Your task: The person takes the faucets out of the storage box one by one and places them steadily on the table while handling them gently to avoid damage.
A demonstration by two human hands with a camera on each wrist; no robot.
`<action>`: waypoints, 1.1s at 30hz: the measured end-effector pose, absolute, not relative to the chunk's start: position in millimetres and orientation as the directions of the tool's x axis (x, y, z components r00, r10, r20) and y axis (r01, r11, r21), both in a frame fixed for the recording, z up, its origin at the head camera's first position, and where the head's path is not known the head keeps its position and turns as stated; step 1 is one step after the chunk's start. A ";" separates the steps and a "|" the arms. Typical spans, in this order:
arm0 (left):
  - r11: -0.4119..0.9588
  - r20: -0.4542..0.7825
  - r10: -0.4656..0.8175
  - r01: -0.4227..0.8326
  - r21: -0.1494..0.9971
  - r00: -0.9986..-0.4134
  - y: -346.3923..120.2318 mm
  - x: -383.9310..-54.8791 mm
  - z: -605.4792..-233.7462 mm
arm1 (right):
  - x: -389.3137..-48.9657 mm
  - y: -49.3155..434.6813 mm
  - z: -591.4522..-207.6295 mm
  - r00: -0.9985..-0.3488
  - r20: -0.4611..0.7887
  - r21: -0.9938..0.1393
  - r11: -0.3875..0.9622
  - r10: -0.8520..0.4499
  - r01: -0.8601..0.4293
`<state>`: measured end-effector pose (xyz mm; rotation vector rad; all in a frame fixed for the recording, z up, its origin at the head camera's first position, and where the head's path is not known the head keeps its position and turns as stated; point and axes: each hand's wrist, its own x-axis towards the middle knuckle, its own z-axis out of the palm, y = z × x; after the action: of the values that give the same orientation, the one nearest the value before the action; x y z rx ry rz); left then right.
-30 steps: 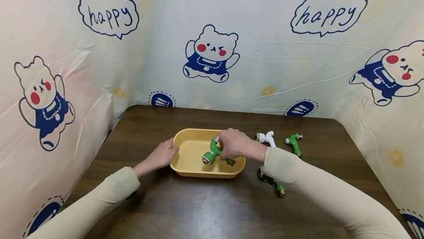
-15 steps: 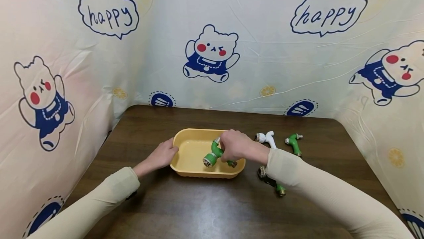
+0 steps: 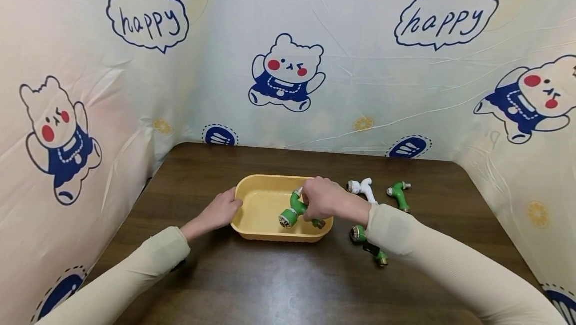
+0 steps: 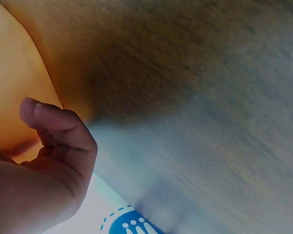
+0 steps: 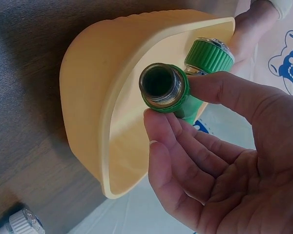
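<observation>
My left hand [image 3: 221, 209] grips the left end of a yellow plastic basin [image 3: 255, 235], thumb at its rim. In the left wrist view, the left fingers [image 4: 63, 122] are bent against the basin's wall [image 4: 19, 73]. Over the basin's right part, my right hand [image 3: 325, 198] pinches a green tap [image 3: 297, 207] with a ribbed green collar. The right wrist view shows the tap's open threaded end [image 5: 161, 87] between thumb and fingers, inside the basin's outline. Part of the tap is hidden by the right hand in the head view.
Right of the basin lie a white tap [image 3: 362, 187] and a green tap [image 3: 399, 196] on the dark wooden table [image 3: 252, 285]. Another green tap with a black part [image 3: 358, 235] lies nearer, partly behind the right sleeve. Printed cloth [image 3: 288, 130] walls the table's back and sides.
My right hand and the green tap have shifted slightly to the right over the basin. The left hand and basin have stayed put. More of the nearer green tap shows beside the sleeve.
</observation>
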<state>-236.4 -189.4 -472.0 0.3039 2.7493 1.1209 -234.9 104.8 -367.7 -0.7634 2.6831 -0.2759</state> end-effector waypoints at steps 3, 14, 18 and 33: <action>0.700 -0.077 0.245 0.121 0.704 -0.967 -189.1 -235.9 -471.5 | -234.1 106.6 -367.9 -0.798 -0.262 -0.284 0.834 -0.543 -0.474; 0.701 -0.088 0.245 0.114 0.703 -0.965 -188.3 -237.0 -472.7 | -233.1 111.2 -367.2 -0.811 -0.253 -0.283 0.842 -0.528 -0.460; 0.701 -0.092 0.246 0.112 0.704 -0.965 -187.9 -236.4 -471.3 | -233.2 112.3 -368.1 -0.815 -0.245 -0.275 0.844 -0.525 -0.461; 0.700 -0.100 0.251 0.110 0.705 -0.963 -187.8 -237.7 -471.3 | -227.7 115.5 -368.2 -0.801 -0.243 -0.322 0.824 -0.547 -0.465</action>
<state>-237.7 -187.8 -471.3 0.2917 2.7201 1.1102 -227.7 115.5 -368.2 -0.7662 2.6808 -0.3542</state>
